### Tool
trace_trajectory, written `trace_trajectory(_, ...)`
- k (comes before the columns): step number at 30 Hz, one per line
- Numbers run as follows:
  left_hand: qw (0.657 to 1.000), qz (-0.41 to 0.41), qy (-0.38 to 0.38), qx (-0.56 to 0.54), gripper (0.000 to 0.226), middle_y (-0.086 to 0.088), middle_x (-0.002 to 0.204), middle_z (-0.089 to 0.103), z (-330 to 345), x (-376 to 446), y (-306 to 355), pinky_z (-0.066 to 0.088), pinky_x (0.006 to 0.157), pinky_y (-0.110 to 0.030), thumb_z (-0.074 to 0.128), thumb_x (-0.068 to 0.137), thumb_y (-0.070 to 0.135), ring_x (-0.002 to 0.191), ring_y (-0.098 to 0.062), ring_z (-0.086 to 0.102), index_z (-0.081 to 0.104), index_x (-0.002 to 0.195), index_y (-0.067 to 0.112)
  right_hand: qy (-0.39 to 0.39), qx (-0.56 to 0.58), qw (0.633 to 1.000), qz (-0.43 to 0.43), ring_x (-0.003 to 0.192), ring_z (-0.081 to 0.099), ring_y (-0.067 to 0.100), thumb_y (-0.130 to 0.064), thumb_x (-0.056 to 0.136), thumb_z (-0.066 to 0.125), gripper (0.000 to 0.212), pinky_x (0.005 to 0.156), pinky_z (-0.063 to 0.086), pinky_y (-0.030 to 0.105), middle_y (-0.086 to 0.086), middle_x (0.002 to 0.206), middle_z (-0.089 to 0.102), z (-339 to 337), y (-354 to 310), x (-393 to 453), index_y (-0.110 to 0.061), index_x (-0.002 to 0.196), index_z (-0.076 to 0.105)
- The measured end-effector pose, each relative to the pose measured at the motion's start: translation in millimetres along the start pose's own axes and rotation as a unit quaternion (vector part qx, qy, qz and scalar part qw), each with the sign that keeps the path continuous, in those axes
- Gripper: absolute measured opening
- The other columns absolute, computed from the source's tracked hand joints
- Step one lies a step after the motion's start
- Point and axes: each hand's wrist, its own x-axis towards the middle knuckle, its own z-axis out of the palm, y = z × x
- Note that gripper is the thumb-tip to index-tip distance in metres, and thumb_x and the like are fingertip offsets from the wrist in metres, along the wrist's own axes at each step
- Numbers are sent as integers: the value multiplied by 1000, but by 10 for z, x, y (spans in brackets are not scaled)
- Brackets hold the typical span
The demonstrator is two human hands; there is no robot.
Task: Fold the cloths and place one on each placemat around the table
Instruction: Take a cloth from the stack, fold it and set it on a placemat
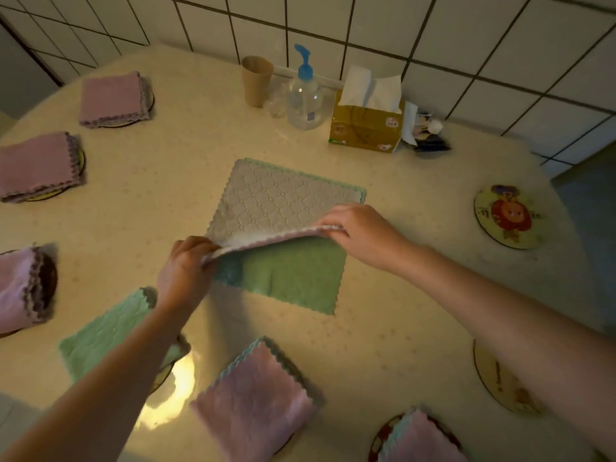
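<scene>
Two cloths lie stacked in the middle of the round table (pixel 383 295): a grey quilted cloth (pixel 280 198) on top and a green cloth (pixel 293 278) spread flat under it. My left hand (pixel 185 271) and my right hand (pixel 356 228) each pinch a near corner of the grey cloth and hold its near edge lifted off the green one. Folded pink cloths rest on round placemats at far left (pixel 113 98), left (pixel 36 165), near left (pixel 20 288), near centre (pixel 256 401) and bottom (pixel 420 441). A folded green cloth (pixel 103 331) lies under my left forearm. Two round placemats at the right (pixel 508 216) and near right (pixel 500 378) are bare.
Along the tiled wall at the back stand a brown cup (pixel 256 80), a clear pump bottle with a blue top (pixel 305 95), a yellow tissue box (pixel 366 125) and a small dark packet (pixel 428 135).
</scene>
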Motion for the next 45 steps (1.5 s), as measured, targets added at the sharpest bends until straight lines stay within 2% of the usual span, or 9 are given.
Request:
trace_trajectory(5,992,-17,78,-96,19,-13,106,67,-304,218,306,58,63,-36,59,89,4,85,-33,66,70,104,7,89,241,958,127,89,62,8,-6,94,49,30,63,54,15,-9,112,60,-175,91,-118,-18,115,67)
trace_trajectory(13,963,24,194,-185,24,-11,108,69,-686,60,1592,39,80,-16,57,89,3,98,-16,60,69,109,7,372,277,885,31,108,60,4,-2,88,49,28,90,46,15,-1,106,70,-845,320,-855,-13,99,73)
trace_trajectory(18,967,95,174,-163,30,-10,112,67,-301,-766,2182,36,92,-7,62,79,-7,106,-14,58,71,105,4,327,198,923,-38,116,58,8,4,83,48,28,99,44,24,2,107,70,-940,829,-2034,-7,95,71)
trace_trajectory(24,982,107,-27,-154,31,-9,113,67,728,-2065,2544,35,100,-14,57,78,3,111,-18,57,73,104,9,195,141,969,50,111,57,-2,6,83,58,45,93,45,11,-4,115,67,-244,1647,-3399,-36,96,68)
trace_trajectory(29,980,67,-129,-137,28,0,116,67,1022,-2630,2628,30,97,-4,56,84,18,110,-15,61,73,106,15,88,152,974,142,108,61,8,-3,85,59,48,98,48,35,-13,110,66,251,2010,-4076,-50,78,64)
trace_trajectory(33,979,57,-128,-147,38,20,94,64,866,-2652,2708,38,81,-1,52,82,51,89,1,61,74,95,22,92,158,970,158,95,63,2,-7,82,60,43,87,50,26,-20,98,66,251,2021,-4171,-49,74,63)
trace_trajectory(35,985,18,-111,-134,6,25,86,64,829,-2545,2688,46,74,-12,67,84,33,80,4,62,71,88,32,96,170,968,161,89,62,-7,2,83,60,42,83,48,14,-15,95,68,199,2020,-4099,-40,82,62)
trace_trajectory(37,981,-47,-94,-163,33,24,74,69,880,-2404,2615,48,67,-19,70,82,9,71,4,64,64,79,42,122,193,959,165,88,61,-8,3,83,61,34,74,45,5,-12,89,69,132,2064,-3977,-31,84,65)
trace_trajectory(45,880,-245,-52,-403,17,0,62,61,1016,-1746,2699,49,63,-33,68,86,8,64,-15,54,69,70,12,210,255,914,234,71,61,14,-20,89,62,8,59,46,24,2,76,65,-170,2215,-3267,-14,84,60)
